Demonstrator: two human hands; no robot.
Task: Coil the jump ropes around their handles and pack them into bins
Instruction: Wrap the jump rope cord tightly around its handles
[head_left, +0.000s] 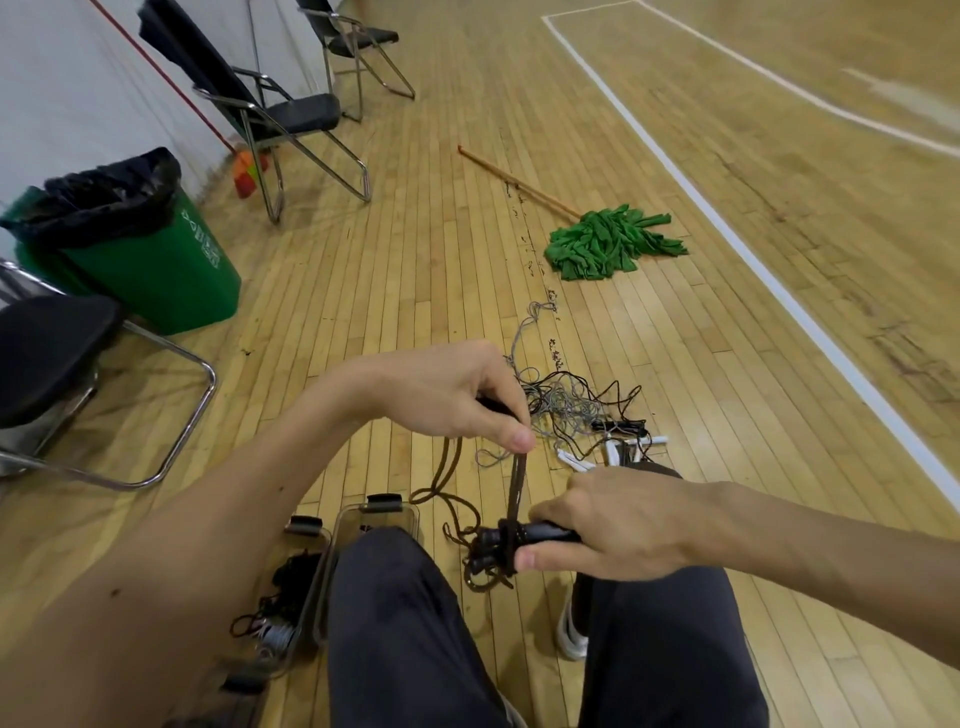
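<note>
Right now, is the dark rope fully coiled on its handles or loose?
Partly: dark rope wraps the handles in the right hand; the left hand pinches the rest.

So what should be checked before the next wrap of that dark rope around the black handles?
1. Right hand grips the paired black plastic handles: ok.
2. Left hand pinches the dark brown rope taut: ok.
3. Slack free of the tangled grey and black ropes: cannot tell.
4. Clear plastic bin open and near: ok.
5. Coiling finished: not ok, loose rope remains.
</note>
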